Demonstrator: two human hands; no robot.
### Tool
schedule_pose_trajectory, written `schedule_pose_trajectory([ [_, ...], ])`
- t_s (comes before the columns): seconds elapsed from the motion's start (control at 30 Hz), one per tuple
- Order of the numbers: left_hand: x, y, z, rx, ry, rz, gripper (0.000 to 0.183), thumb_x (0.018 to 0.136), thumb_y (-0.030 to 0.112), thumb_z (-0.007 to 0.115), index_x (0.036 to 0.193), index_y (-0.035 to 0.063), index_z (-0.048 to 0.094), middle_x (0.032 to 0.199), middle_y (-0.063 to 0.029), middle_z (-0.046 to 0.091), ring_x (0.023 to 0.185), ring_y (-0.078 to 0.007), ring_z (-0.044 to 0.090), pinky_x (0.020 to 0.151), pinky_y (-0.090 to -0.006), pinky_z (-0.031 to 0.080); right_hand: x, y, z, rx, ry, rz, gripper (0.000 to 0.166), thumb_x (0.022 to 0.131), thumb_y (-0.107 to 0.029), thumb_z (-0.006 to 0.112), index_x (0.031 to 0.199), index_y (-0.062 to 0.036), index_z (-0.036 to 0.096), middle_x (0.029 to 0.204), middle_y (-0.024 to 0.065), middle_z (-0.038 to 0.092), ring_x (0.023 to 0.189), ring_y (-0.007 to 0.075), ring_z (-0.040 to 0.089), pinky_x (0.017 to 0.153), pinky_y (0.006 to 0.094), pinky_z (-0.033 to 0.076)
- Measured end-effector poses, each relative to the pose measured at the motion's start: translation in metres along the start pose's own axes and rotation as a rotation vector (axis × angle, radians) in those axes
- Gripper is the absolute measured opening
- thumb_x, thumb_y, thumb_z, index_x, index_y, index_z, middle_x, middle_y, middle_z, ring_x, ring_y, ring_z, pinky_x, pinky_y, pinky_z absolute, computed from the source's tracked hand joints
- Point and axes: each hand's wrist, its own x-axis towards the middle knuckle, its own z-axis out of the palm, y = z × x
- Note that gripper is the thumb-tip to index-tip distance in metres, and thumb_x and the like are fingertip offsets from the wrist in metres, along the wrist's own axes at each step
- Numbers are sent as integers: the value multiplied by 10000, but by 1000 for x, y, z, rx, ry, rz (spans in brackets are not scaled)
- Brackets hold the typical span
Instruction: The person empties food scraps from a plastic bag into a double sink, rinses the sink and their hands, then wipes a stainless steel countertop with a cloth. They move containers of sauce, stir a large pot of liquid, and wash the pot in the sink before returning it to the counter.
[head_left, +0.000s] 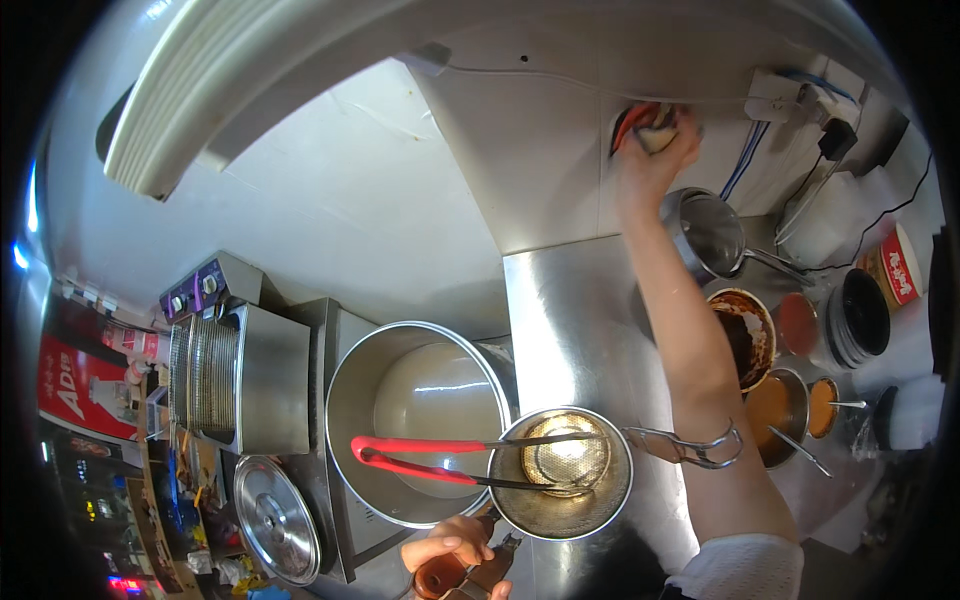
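My left hand (455, 538) grips the brown handle (487, 570) of a metal mesh strainer (619, 480), at the bottom of the view. The strainer's bowl sits beside and partly over the rim of a tall steel stockpot (352, 480) holding cloudy liquid. Red-handled metal tongs (416, 445) lie with their tips in the strainer and their handles over the pot. Stretched up to the wall, my right hand (646, 166) grasps a red and black crumpled item (637, 118), perhaps a cloth; motion blurs it.
Right of my forearm stand a steel saucepan (679, 214), a sauce-stained container (761, 319), a pan of orange sauce (772, 405) and stacked black bowls (866, 315). Wall sockets (772, 97) with cables are above. A fryer (277, 375) and a lid (277, 521) are at left.
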Motion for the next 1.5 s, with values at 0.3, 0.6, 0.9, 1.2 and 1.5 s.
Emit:
schedule_pose_trajectory([
  [0.3,-1,-9,3,-47,32,69,656,714,155,778,1250,87,405,816,-57,478,710,-194,465,657,-324,412,-70,115,-2,-334,56,261,688,697,31,672,1289,-38,327,1277,193,306,1199,316,356,1000,378,367],
  [0.6,-1,-3,0,-36,1,1,635,668,108,797,1189,70,437,816,-53,482,725,-189,484,642,-308,425,-52,36,9,636,-243,943,206,792,77,507,925,-80,522,827,90,541,623,223,561,484,435,450],
  [0.9,4,-43,7,-91,33,228,457,663,108,770,949,112,413,792,-29,473,656,-170,455,665,-349,347,-16,-126,14,614,-1083,747,387,798,52,572,1149,-68,462,1048,69,531,965,168,564,821,288,477],
  [1.2,46,-59,17,47,-124,284,513,661,86,778,1030,44,424,924,-102,504,805,-205,532,666,-314,442,-36,-225,-7,-231,-1699,-148,395,707,-6,679,1019,-86,450,1032,82,486,902,210,526,814,272,430],
  [1.5,38,-44,-21,139,-211,260,779,749,132,729,1388,27,295,1341,-181,349,1262,-385,354,1071,-482,267,-111,-317,135,67,-1506,-564,533,789,-219,554,1238,-42,328,1176,188,473,1012,286,539,893,314,429],
])
